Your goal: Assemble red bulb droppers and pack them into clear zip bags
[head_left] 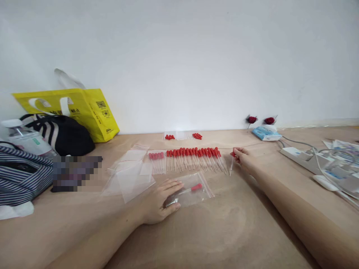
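My left hand point(164, 200) lies palm down with thumb and fingers spread, pressing on the closed end of a clear zip bag point(206, 197). Inside that bag is one glass dropper with a red bulb point(196, 187). At the right end of a row of droppers point(193, 157), my right hand point(242, 157) pinches a single dropper point(231, 167) by its red bulb, its tip pointing down to the table. Left of the row, a filled bag point(157, 162) holds several more droppers. Empty zip bags point(131, 177) overlap in a pile beyond my left hand.
Against the wall lie bags with red-bulbed pieces point(169, 137). To the left stand a yellow bag point(103, 112), a black bag point(73, 136) and a striped bag point(25, 175). At right are a tissue pack point(265, 133), two dark red flowers point(269, 120) and a power strip point(300, 157) with cables.
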### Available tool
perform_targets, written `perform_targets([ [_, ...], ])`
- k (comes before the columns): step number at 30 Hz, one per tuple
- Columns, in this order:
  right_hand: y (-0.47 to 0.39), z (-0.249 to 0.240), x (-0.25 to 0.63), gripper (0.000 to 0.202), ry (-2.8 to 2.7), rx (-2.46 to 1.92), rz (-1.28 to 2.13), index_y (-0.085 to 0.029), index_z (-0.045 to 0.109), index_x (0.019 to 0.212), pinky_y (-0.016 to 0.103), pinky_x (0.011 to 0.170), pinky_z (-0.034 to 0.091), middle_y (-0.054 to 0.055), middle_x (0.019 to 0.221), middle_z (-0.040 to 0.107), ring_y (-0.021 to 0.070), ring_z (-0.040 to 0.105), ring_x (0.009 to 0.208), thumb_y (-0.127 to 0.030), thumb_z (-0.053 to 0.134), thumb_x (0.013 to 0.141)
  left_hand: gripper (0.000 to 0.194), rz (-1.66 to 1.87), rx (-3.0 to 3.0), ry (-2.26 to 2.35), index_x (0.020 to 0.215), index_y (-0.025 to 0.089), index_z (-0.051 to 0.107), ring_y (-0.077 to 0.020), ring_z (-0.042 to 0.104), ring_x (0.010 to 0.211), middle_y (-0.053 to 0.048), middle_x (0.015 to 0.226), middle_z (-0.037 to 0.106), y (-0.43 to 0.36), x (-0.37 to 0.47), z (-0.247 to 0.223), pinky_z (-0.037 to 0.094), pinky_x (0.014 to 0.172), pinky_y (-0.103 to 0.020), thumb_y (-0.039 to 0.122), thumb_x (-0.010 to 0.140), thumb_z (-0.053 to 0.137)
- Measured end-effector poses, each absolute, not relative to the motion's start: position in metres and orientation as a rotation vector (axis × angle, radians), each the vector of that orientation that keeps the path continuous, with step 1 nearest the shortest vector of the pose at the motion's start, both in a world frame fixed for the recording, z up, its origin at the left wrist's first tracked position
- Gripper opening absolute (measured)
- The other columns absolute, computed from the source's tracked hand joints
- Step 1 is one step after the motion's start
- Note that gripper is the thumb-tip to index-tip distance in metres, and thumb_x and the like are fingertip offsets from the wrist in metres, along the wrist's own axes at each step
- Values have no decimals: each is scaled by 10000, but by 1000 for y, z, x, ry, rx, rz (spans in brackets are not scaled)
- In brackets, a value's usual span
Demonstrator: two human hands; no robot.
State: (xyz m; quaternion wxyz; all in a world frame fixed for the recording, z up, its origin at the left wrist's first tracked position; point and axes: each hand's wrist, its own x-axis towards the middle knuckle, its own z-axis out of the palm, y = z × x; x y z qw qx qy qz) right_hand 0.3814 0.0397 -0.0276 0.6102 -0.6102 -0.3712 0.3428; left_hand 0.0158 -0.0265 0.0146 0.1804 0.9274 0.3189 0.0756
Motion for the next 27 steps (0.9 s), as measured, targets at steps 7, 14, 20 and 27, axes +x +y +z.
perform_targets([
  [7, -9, -31, 335, 316, -762, -1055, 975, -200, 560, 804, 180, 441, 426, -20, 635, 588, 73, 511, 493, -410, 690, 607, 506, 202, 2622, 967, 1290, 231, 373, -228, 279, 1268, -49, 1389, 306, -28, 15, 12, 282, 1026, -418, 421, 827, 446],
  [14, -18, -27, 306, 390, -765, -1065, 898, -197, 540, 828, 181, 473, 425, -38, 662, 586, 70, 532, 531, -456, 690, 578, 508, 232, 2663, 934, 1296, 254, 358, -213, 290, 1264, -39, 1383, 322, -24, 12, 6, 282, 1026, -402, 456, 835, 426],
  [20, -21, -24, 297, 368, -707, -1036, 971, -195, 532, 805, 194, 495, 435, -36, 648, 587, 77, 546, 536, -420, 706, 572, 500, 237, 2664, 924, 1293, 254, 358, -219, 294, 1260, -40, 1378, 329, -25, 14, 8, 282, 1022, -409, 435, 834, 435],
  [27, -35, -26, 276, 296, -1017, -1037, 1271, -188, 553, 819, 260, 640, 458, -5, 703, 615, 111, 574, 634, -377, 682, 631, 586, 247, 2627, 983, 1327, 244, 274, -222, 316, 1245, -48, 1383, 316, -28, 15, 13, 306, 1009, -401, 414, 805, 478],
])
